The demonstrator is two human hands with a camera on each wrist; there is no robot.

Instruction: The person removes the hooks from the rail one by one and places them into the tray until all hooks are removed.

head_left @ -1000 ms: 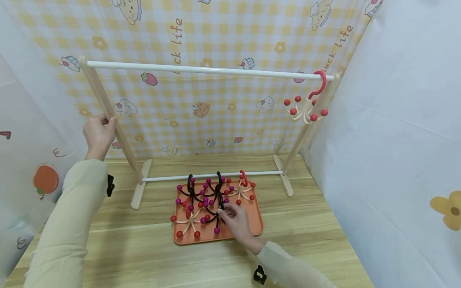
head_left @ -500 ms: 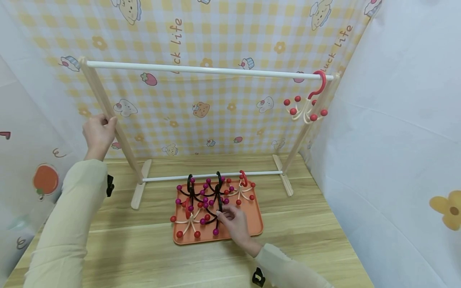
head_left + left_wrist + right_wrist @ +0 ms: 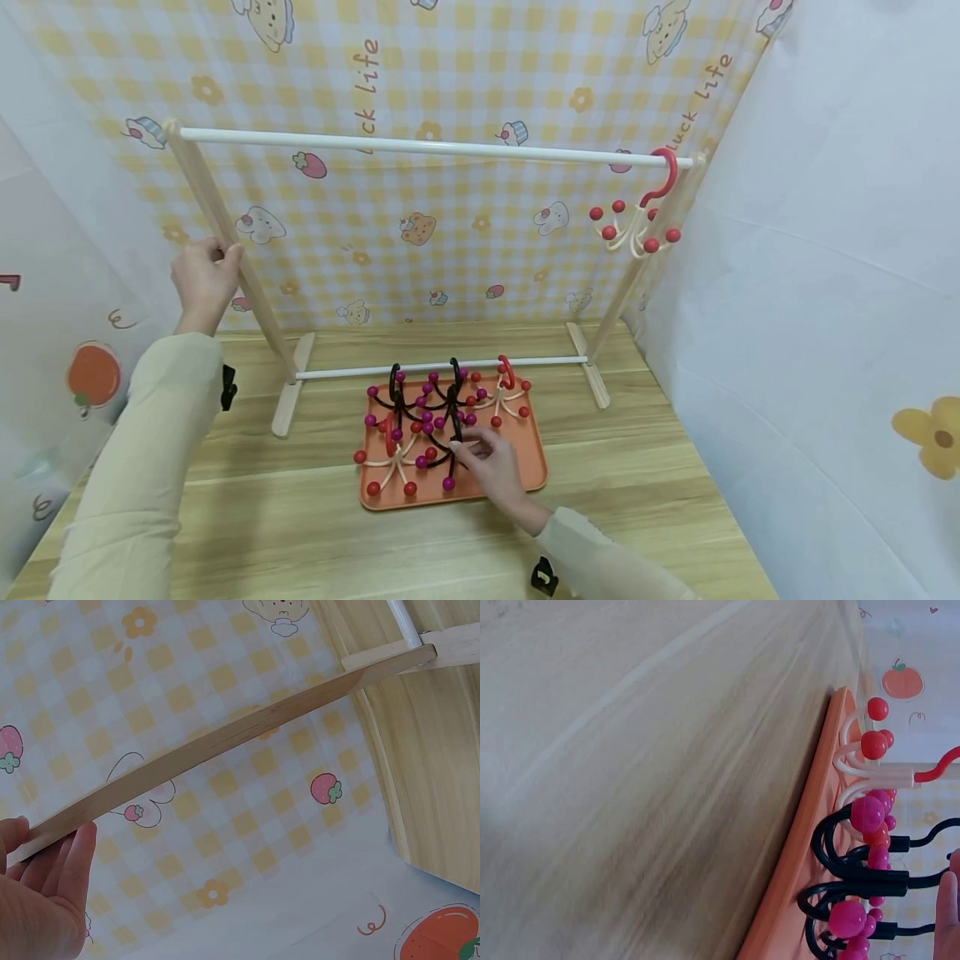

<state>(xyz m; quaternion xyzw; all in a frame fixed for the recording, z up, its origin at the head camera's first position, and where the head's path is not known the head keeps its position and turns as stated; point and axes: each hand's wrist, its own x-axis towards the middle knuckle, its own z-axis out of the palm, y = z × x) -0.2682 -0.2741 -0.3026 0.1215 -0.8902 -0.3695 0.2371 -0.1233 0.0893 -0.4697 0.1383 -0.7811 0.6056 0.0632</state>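
Observation:
My left hand (image 3: 204,279) grips the left wooden post (image 3: 201,183) of a hanging rack; the left wrist view shows thumb and fingers on either side of this post (image 3: 217,742). Over an orange tray (image 3: 531,462), my right hand (image 3: 491,467) pinches the base of the hook on a black multi-arm hanger (image 3: 448,483) with magenta balls. That hanger (image 3: 866,881) stands upright in the tray. Fingers hide its right-hand arms in the head view. Beside it sits a cream hanger (image 3: 397,460) with red hook and balls.
Two more black hangers (image 3: 453,393) and another red-and-cream one (image 3: 501,397) fill the tray's back. A red-hooked hanger (image 3: 637,225) hangs at the right end of the rack's white top bar (image 3: 420,144). Behind the tray runs a lower white bar (image 3: 345,371).
The right hand has shifted slightly left and down, the black hanger tilting a little with it. My left hand stays on the post.

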